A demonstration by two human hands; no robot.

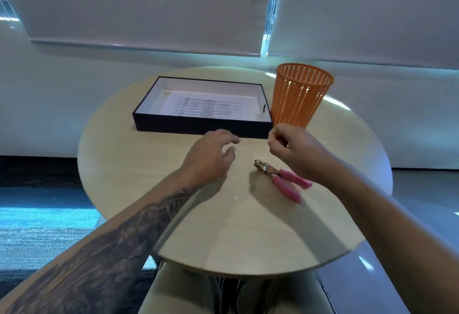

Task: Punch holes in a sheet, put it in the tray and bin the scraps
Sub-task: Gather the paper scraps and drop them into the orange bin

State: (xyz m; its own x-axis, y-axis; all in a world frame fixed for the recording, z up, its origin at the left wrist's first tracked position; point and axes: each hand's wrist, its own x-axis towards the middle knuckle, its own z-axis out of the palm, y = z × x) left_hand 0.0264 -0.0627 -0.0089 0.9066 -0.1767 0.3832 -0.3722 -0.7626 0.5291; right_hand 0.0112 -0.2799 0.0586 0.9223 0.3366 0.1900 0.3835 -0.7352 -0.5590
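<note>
A printed sheet (206,107) lies flat inside the black tray (198,127) at the back of the round table. Right of the tray stands an orange slotted bin (298,95). A hole punch with pink handles (285,179) lies on the table in front of the tray. My left hand (211,154) hovers over the table with fingers relaxed, holding nothing. My right hand (293,149) is raised above the punch, near the bin's base, its fingertips pinched together; whatever they pinch is too small to make out.
The round wooden table (149,189) has its near edge over my lap. A white wall with lowered blinds stands behind it. Carpet lies to the left.
</note>
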